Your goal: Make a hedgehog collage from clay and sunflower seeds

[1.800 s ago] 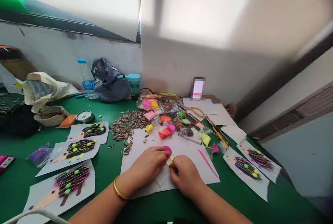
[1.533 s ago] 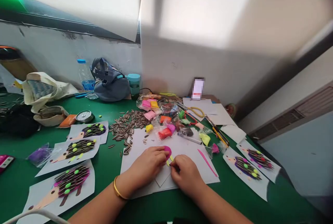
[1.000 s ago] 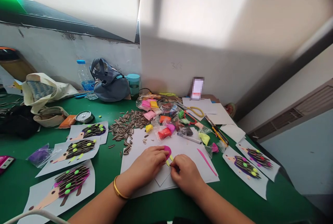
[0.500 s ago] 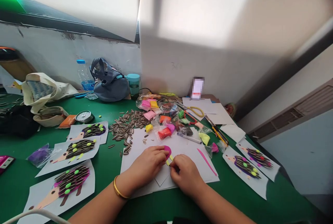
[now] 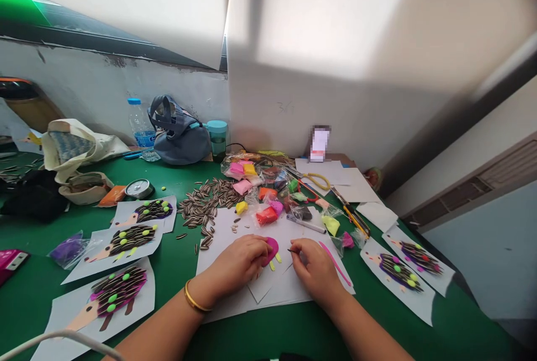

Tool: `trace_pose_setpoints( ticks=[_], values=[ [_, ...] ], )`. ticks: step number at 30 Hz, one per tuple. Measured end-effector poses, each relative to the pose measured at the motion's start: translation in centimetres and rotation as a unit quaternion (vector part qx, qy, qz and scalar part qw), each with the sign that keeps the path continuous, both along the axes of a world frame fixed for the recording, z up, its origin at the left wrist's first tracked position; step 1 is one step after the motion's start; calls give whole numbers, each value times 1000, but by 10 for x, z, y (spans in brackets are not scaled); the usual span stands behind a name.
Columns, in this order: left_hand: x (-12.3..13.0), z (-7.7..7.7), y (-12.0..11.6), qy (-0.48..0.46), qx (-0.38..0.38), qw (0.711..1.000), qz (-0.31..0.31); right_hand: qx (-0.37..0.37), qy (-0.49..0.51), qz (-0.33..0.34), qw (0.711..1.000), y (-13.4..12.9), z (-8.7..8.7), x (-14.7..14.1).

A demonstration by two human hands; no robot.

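Observation:
On white paper (image 5: 268, 288) in the middle lies a magenta clay shape (image 5: 272, 249) with two short yellow-green strips (image 5: 275, 262) at its lower edge. My left hand (image 5: 241, 260) rests at the shape's left side, its bent fingers touching the edge; nothing else shows in it. To the right, my right hand (image 5: 314, 263) pinches a small dark thing, too small to name, between thumb and forefinger, apart from the shape. A thin pink clay strip (image 5: 335, 263) lies on the paper beyond my right hand.
Sunflower seeds (image 5: 205, 204) are heaped behind the paper's left part. Bagged coloured clay (image 5: 266, 215), a pen (image 5: 306, 223) and yellow-handled scissors (image 5: 316, 181) lie behind. Hedgehog pictures (image 5: 121, 294) flank both sides. A blue bag (image 5: 180, 137) stands by the wall.
My right hand has moved right, away from the magenta shape, uncovering both yellow-green strips. My left hand stays beside the shape. The view has shifted slightly.

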State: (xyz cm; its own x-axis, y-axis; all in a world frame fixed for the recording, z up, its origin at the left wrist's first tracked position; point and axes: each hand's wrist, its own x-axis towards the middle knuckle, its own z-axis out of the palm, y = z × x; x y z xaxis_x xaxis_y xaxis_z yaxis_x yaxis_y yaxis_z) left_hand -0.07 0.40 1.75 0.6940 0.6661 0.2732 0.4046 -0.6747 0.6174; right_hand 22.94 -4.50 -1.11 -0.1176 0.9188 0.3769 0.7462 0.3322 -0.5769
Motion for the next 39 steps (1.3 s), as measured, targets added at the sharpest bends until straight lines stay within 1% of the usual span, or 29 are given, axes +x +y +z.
trace_pose_setpoints(
  ticks=[3,6,9,12,14,17,19,21,23,26,29,31,33,36,39],
  values=[
    [-4,-1,5,3,-8,1000,14,-25,-36,6,999,-3,-1,-1],
    [-12,-3,14,20,2,997,78,-30,-55,9,998,-9,-1,-3],
    [-20,-6,23,40,-2,988,149,-44,-51,1,998,-19,-1,-8],
    [-26,-10,29,38,-18,980,192,-66,-38,-2,997,-28,2,-13],
    [-27,-12,30,27,-24,977,212,-76,-43,9,996,-29,8,-14],
    [-27,-16,31,-5,-28,974,225,-64,-77,21,995,-14,22,-9],
    [-27,-18,31,-30,-29,973,227,-54,-109,0,993,5,31,-4],
    [-26,-21,31,-57,-37,971,231,-62,-145,-30,987,27,36,0],
    [-26,-22,31,-83,-61,966,237,-66,-179,-43,981,46,33,2],
    [-25,-20,30,-106,-98,957,251,-44,-210,-36,976,62,19,1],
    [-25,-19,30,-118,-94,952,264,-8,-229,-28,973,63,3,2],
    [-24,-19,29,-128,-86,952,264,1,-227,-29,973,61,-4,5],
    [-23,-20,28,-140,-84,953,255,1,-216,-30,976,59,-6,7],
    [-22,-20,27,-149,-82,956,239,-2,-198,-27,980,58,-5,9],
    [-21,-20,26,-146,-80,958,236,-3,-185,-25,982,58,-4,8]
  ],
)
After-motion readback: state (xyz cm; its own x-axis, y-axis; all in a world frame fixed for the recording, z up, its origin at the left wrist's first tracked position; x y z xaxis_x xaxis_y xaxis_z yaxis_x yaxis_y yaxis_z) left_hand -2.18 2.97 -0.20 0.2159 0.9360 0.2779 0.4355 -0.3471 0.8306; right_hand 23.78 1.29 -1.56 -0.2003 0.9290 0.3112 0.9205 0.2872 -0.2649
